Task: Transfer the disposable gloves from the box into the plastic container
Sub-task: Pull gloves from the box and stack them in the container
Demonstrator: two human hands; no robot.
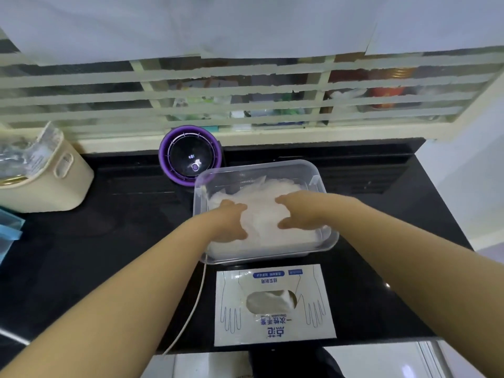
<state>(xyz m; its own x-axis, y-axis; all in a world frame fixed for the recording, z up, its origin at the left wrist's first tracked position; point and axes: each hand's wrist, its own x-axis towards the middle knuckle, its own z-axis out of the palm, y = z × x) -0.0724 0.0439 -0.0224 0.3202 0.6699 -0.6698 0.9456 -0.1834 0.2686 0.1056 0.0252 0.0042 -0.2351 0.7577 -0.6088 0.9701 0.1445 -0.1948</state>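
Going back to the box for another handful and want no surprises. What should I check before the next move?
1. Glove pile inside the plastic container: ok.
2. Left hand and right hand both on the pile: ok; gripping or pressing, cannot tell.
3. Glove box emptied: not ok, white film shows in its opening.
4. White cable clear of the container: not ok, it runs up to the near left corner.
5. Box within reach, just in front of the container: ok.

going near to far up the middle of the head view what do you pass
glove box → plastic container holding the gloves → purple round device → barred window
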